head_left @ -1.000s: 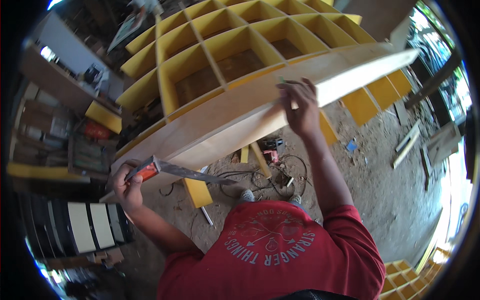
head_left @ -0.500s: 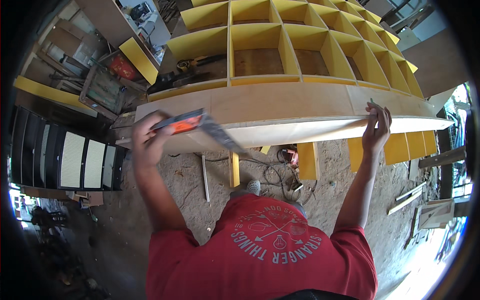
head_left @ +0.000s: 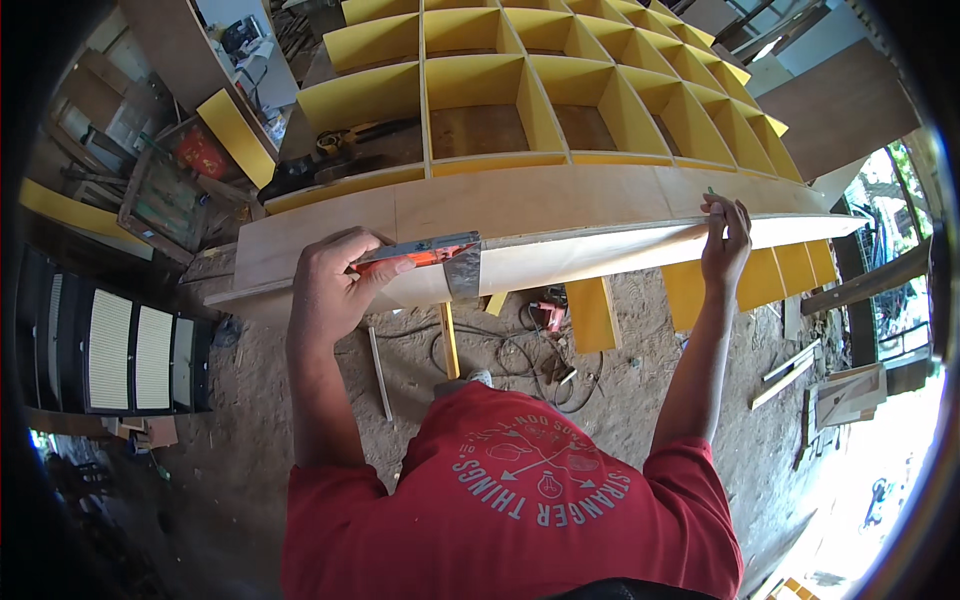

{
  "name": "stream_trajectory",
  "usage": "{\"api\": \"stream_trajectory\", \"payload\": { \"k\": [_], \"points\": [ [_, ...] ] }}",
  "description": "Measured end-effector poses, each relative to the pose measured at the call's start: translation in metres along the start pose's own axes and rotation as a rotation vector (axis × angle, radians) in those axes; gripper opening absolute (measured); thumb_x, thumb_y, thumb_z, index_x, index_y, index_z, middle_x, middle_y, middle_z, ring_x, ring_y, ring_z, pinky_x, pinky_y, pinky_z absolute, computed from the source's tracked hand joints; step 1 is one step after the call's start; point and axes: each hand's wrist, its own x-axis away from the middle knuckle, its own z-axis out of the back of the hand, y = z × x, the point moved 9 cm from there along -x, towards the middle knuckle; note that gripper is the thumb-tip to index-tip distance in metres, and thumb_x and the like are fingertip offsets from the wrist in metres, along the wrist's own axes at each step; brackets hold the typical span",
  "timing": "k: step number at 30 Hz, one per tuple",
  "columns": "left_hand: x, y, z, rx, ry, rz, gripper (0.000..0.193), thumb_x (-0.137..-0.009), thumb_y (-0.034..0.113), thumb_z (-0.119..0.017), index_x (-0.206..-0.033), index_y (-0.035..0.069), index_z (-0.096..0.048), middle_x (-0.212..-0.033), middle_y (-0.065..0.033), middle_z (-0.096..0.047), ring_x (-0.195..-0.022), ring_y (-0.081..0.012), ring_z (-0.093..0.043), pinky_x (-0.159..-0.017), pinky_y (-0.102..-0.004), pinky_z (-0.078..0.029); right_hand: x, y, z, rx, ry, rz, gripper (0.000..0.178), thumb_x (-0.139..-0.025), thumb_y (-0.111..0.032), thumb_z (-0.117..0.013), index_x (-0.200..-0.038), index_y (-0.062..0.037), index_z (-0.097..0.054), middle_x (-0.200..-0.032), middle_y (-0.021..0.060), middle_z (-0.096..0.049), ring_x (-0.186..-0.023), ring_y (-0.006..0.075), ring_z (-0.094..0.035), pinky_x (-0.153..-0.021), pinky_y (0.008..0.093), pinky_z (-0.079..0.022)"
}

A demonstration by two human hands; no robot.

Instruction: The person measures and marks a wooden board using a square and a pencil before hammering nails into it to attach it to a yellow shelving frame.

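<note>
My left hand (head_left: 335, 280) grips the orange stock of a try square (head_left: 428, 252). The square sits against the front edge of a long pale plywood board (head_left: 560, 198), its metal blade hanging down over the white front face. Farther right, my right hand (head_left: 728, 245) is closed near the board's edge. A thin green stick, which looks like a pencil (head_left: 711, 191), pokes up from its fingertips. Faint lines cross the board's top. Behind the board stands a yellow grid of open compartments (head_left: 475, 80).
A yellow-and-black power tool (head_left: 335, 140) lies inside the left compartment area. Below the board are a yellow upright panel (head_left: 592, 315), a red tool (head_left: 548, 315) and coiled cable on the dirt floor. At left stands a dark louvred cabinet (head_left: 120, 350); wood offcuts (head_left: 785, 380) lie at right.
My left hand has brought the try square rightward onto the board's edge, its blade turning from slanted to upright. The right hand keeps its place on the board while the whole view shifts slightly.
</note>
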Motion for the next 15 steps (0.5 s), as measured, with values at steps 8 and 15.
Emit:
{"api": "stream_trajectory", "payload": {
  "k": [8,15],
  "points": [
    [0.001,-0.002,-0.002,-0.019,0.008,-0.031,0.037,-0.092,0.029,-0.088,-0.087,-0.002,-0.069,-0.072,-0.0137,-0.060,-0.062,-0.0257,-0.055,-0.060,-0.0367,-0.044,0.016,-0.036,0.021,-0.177,0.161,-0.174,0.024,-0.113,-0.013,-0.055,-0.122,-0.0038,-0.075,-0.113,0.0106,-0.080,-0.108,0.0242,-0.077,-0.096,0.0375,-0.058],
    [-0.003,0.007,-0.003,0.028,-0.061,-0.016,0.033,-0.095,0.025,-0.085,-0.090,-0.004,-0.070,-0.075,-0.0139,-0.064,-0.067,-0.0174,-0.057,-0.063,-0.0349,-0.047,0.102,-0.182,-0.032,-0.600,-0.093,-0.115,0.024,-0.105,-0.002,-0.063,-0.127,0.0046,-0.071,-0.112,0.0160,-0.080,-0.107,0.0259,-0.075,-0.090,0.0365,-0.060]
  ]
}}
